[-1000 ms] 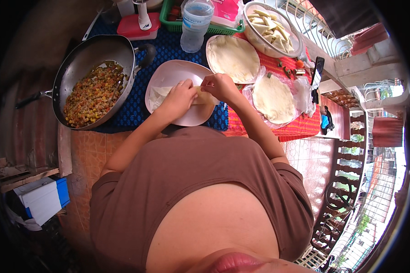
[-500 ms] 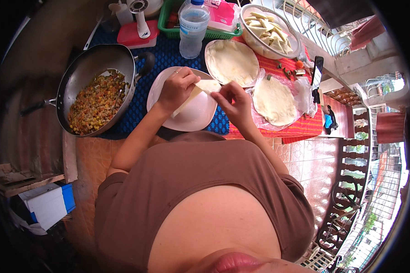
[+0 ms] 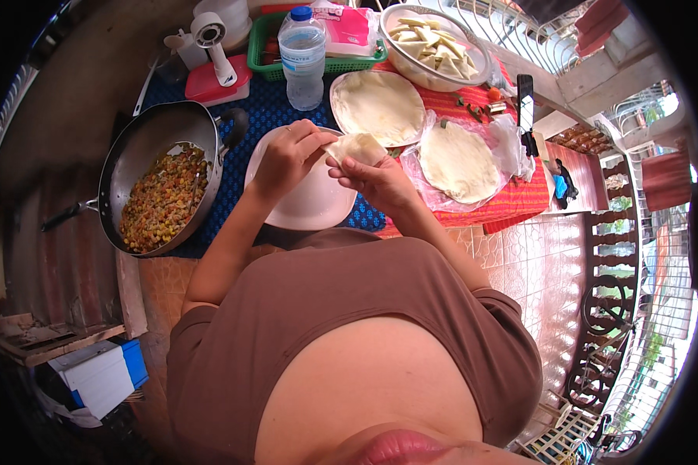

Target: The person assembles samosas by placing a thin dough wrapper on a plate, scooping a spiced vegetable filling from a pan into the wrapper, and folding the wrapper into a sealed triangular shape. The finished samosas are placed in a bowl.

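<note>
Above the white plate (image 3: 318,203), both hands hold a pale, folded pastry wrapper (image 3: 358,147). My left hand (image 3: 291,161) pinches its left end with thumb and fingers. My right hand (image 3: 376,180) grips it from below, thumb lying on the near side; whether filling is inside cannot be seen. On the left stands a wok (image 3: 209,130) with a diced vegetable and meat mixture (image 3: 165,198). Beyond my hands lie round pastry wrappers (image 3: 378,107) on a plate, and more round wrappers (image 3: 461,163) on clear plastic to the right.
A clear bowl (image 3: 481,68) of folded pastry triangles (image 3: 434,48) stands at the far right. Behind the plate are a water bottle (image 3: 302,66), a green basket (image 3: 265,71) and a red-lidded container (image 3: 202,81) with a white handheld fan (image 3: 221,58). A phone (image 3: 525,105) stands upright at the right edge.
The wrapper's strip that hung over the plate no longer shows; the wrapper is now a compact folded piece. My right hand has turned and moved left, closing around it. The view has shifted slightly.
</note>
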The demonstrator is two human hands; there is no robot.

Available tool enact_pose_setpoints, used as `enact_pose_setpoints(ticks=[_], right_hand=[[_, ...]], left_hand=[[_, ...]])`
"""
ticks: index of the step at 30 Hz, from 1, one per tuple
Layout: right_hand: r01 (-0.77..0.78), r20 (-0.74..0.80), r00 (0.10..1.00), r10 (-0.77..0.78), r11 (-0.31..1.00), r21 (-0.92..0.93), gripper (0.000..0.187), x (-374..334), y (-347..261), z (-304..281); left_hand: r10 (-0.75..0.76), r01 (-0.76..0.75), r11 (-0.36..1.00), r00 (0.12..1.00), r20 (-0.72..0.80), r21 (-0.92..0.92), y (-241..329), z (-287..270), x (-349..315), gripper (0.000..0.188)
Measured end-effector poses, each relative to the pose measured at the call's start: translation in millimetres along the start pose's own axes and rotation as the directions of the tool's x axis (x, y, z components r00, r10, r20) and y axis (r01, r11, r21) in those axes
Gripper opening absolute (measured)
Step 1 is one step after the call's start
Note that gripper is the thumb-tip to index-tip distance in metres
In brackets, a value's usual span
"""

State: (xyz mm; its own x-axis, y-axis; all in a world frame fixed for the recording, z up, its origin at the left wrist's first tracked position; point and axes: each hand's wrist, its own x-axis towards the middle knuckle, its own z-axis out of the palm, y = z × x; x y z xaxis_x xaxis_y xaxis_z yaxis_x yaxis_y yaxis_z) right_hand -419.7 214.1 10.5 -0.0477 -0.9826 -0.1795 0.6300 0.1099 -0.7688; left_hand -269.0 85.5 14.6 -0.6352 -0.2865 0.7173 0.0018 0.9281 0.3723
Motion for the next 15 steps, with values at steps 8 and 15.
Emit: enact_pose_setpoints(ticks=[8,15], right_hand=[[0.322,0.049,0.944,-0.326,0.879,-0.352,0.017,3,-9,7],[0.505,0.044,0.838,-0.544,0.741,-0.443,0.011,11,4,22]], left_hand=[[-0.384,0.421,0.593,0.897,0.218,-0.686,13,0,-10,0.026],[-0.456,0.381,0.236,0.856,0.245,-0.894,28,7,-14,0.032]])
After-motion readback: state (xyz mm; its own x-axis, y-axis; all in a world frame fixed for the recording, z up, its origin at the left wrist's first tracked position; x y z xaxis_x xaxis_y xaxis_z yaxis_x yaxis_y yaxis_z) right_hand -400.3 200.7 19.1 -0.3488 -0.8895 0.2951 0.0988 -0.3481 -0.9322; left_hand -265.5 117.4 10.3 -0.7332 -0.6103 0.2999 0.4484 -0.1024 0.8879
